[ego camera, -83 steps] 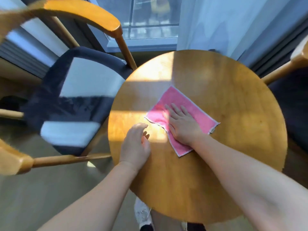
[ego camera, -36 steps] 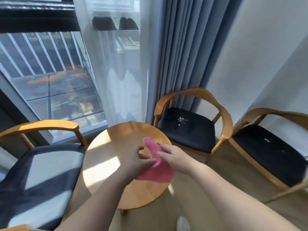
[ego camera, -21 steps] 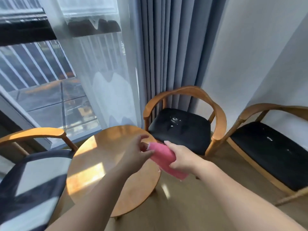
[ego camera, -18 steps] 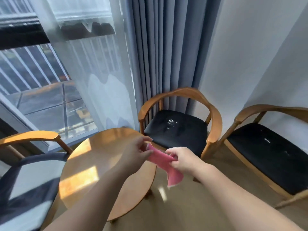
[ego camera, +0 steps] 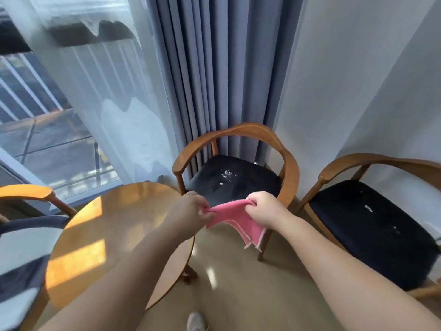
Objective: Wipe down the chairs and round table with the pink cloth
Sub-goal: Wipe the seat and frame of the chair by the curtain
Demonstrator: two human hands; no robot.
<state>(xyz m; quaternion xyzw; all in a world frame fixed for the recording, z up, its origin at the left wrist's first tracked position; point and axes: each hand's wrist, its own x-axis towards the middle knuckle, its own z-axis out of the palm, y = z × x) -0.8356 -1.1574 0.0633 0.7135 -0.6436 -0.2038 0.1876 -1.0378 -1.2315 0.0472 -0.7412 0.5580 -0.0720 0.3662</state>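
The pink cloth [ego camera: 235, 219] hangs in the air, stretched between my left hand [ego camera: 191, 212] and my right hand [ego camera: 265, 207]; each hand pinches a top corner. It hangs over the floor just in front of the middle wooden chair [ego camera: 290, 163], whose dark seat [ego camera: 233, 181] shows pale specks. The round wooden table [ego camera: 114, 235] stands at the lower left, partly sunlit, under my left forearm. A second chair [ego camera: 372, 161] stands at the right and a third chair [ego camera: 26, 192] at the far left.
Grey-blue curtains [ego camera: 214, 68] and a sheer curtain [ego camera: 107, 91] hang behind the middle chair, with a window at the left. A white wall [ego camera: 358, 68] stands behind the right chair. Beige floor [ego camera: 238, 283] lies between table and chairs; my shoe [ego camera: 195, 321] shows below.
I lifted the cloth off the table and stood up. The view swung right toward the middle chair, and both hands have spread the cloth out between them.
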